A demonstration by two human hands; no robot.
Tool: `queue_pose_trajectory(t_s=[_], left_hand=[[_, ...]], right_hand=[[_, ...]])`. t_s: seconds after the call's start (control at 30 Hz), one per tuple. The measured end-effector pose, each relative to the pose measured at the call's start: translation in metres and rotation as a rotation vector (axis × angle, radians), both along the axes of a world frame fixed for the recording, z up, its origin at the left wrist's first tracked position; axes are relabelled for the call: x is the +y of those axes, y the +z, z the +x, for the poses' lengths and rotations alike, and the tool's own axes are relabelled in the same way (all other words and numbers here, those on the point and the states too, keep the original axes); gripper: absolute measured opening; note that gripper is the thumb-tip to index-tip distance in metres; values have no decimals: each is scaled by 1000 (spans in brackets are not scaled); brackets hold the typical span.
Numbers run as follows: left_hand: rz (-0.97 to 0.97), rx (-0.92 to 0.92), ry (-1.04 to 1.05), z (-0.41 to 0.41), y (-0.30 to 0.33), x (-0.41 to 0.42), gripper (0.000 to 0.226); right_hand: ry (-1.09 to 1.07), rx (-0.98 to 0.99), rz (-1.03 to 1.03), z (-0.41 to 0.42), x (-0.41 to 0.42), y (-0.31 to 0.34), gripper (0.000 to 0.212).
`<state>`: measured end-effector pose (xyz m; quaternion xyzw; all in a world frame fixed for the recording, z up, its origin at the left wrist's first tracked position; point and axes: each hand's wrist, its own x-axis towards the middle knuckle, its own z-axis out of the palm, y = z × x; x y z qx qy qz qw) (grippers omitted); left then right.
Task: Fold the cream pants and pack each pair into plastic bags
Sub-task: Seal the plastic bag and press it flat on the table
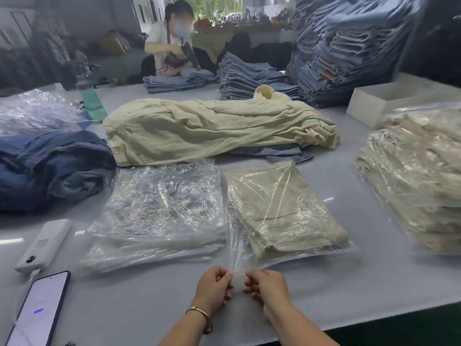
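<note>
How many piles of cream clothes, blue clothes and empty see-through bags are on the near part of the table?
Cream clothes: 3 (loose cream pants heap, bagged folded cream pants, stack of bagged cream pants)
Blue clothes: 1 (dark blue denim heap)
Empty bags: 1 (stack of clear plastic bags)
Total: 5

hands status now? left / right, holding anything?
Left hand: closed, pinching the flap of the plastic bag with the folded cream pants inside.
Right hand: closed, pinching the same flap.

No legible text on anything
</note>
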<state>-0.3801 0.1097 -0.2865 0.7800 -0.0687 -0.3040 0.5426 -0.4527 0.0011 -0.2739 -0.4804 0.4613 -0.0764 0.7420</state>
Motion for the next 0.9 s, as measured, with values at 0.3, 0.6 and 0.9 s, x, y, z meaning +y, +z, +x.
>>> queue_pose_trajectory(t_s=[0.3, 0.6, 0.9], left_hand=[[7, 26, -39, 9, -2, 4, 19], [108, -63, -77, 19, 6, 20, 18], [125, -60, -96, 24, 17, 25, 17]], right_hand=[[-276, 52, 63, -62, -123, 8, 16], [-309, 127, 3, -104, -205, 10, 13], [-228, 108, 13, -116, -218, 4, 11]])
